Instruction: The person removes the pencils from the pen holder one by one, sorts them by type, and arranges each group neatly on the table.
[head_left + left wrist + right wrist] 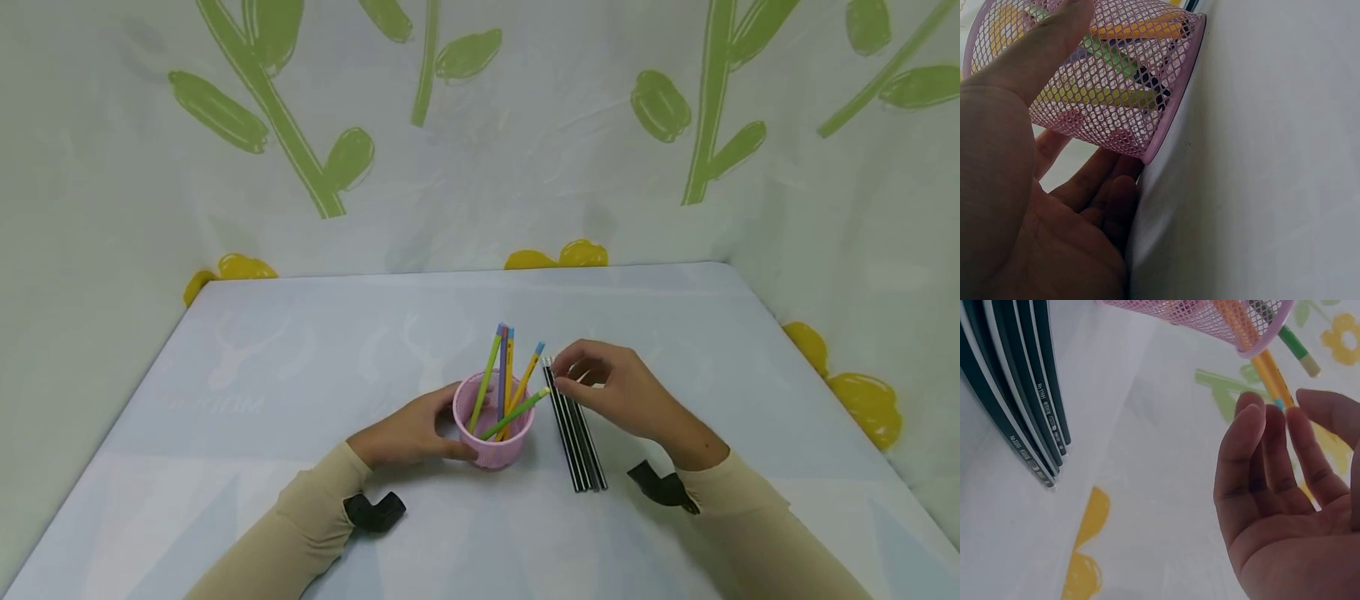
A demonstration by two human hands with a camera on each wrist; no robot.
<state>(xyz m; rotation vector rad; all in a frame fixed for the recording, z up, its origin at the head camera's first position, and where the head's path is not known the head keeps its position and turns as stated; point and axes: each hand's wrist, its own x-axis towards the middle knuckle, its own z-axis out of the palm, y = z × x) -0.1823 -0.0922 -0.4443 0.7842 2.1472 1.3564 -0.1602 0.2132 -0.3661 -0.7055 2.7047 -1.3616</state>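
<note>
My left hand (412, 429) holds a pink mesh pencil cup (495, 455) from its left side, thumb and fingers curved round the wall. In the left wrist view the cup's base meets the tabletop and the mesh (1107, 125) shows pencils inside. Several coloured pencils stand in the cup: yellow-green, purple, orange and a green pencil (521, 410) leaning right. My right hand (618, 387) is just right of the cup with loosely bent fingers and nothing held. Its fingertips overlap the end of an orange pencil (1269, 375) in the right wrist view. Beneath it lie several black striped pencils (576, 442).
The black pencils lie side by side on the pale, faintly patterned tabletop (300, 350). White walls with green leaf and yellow flower prints surround it; one yellow flower print (557, 255) sits by the back edge. A black strap (375, 511) hangs at the left sleeve.
</note>
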